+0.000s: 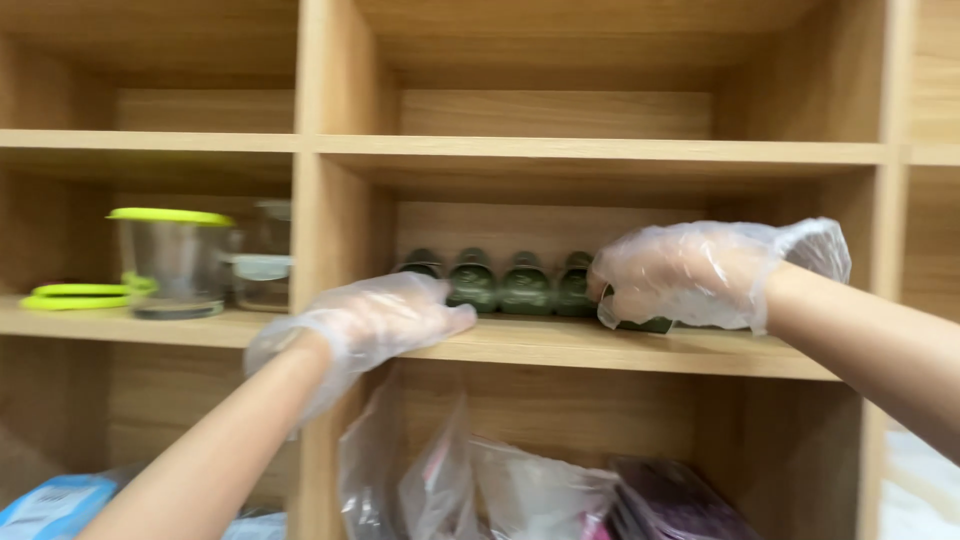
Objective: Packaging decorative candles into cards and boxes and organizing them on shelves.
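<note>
A wooden shelf unit is seen, its middle compartment holding a row of dark green jars. The rightmost jar is clasped by the gloved right hand, fingers curled closed. The gloved left hand is laid flat, fingers extended, on the shelf edge. A lime-lidded clear container is set in the left compartment.

Both hands wear thin clear gloves, bare forearms stretched forward. The left hand lies flat, palm down. The right hand curls, fingers bent.

Two gloved hands, bare forearms

Left hand and right hand both wear thin, clear, crinkly disposable plastic gloves, loose and bunching at the wrists; no sleeves.
</note>
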